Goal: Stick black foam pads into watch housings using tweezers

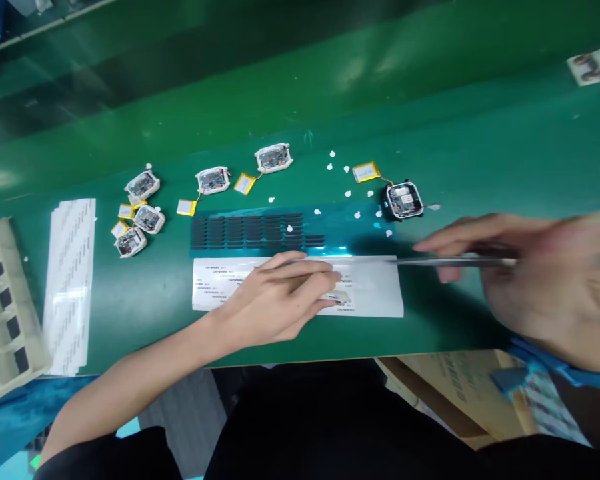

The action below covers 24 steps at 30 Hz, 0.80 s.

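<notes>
My left hand (285, 297) rests on a white label sheet (375, 287) near the table's front edge, fingers pressed together over a small label. My right hand (540, 273), blurred by motion, grips metal tweezers (445, 262) whose tips point left over the sheet's upper edge. Just behind lies a blue film with rows of black pads (260, 232). A black-cased device (404, 200) with a yellow battery (366, 172) lies behind the tweezers.
Several white-cased devices (143, 213) with yellow batteries lie at the back left on the green table (430, 133). A stack of label sheets (70, 280) and a compartment tray (5, 307) sit at left. Small white backing bits (347, 170) are scattered. A cardboard box (455, 393) stands below right.
</notes>
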Tool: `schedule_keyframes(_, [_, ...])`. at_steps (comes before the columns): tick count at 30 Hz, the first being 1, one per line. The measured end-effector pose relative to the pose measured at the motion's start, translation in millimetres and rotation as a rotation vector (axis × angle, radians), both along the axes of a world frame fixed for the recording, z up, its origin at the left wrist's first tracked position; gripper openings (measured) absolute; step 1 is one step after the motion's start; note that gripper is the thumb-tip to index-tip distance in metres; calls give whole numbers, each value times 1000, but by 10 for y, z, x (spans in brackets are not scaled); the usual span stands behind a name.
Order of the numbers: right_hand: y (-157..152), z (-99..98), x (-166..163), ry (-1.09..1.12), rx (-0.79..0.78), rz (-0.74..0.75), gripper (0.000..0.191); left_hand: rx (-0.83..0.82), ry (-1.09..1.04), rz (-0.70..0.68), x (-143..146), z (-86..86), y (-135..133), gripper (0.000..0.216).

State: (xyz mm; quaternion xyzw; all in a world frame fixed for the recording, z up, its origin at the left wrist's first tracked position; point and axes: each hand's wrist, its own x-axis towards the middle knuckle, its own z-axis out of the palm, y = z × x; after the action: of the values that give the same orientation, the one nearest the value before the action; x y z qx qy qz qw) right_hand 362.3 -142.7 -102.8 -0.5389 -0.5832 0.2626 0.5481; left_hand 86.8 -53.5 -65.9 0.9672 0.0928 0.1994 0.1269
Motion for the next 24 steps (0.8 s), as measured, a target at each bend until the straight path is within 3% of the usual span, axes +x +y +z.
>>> schedule_keyframes(4, [69,58,-108,16,-62,170,32,33,37,-23,-9,42,57,23])
schedule_keyframes(15, [95,-14,-81,-73,-51,153,32,55,47,-31,39,88,59,22])
schedule_keyframes(24, [132,9,-32,75,-53,227,39,16,54,-32,16,29,73,23])
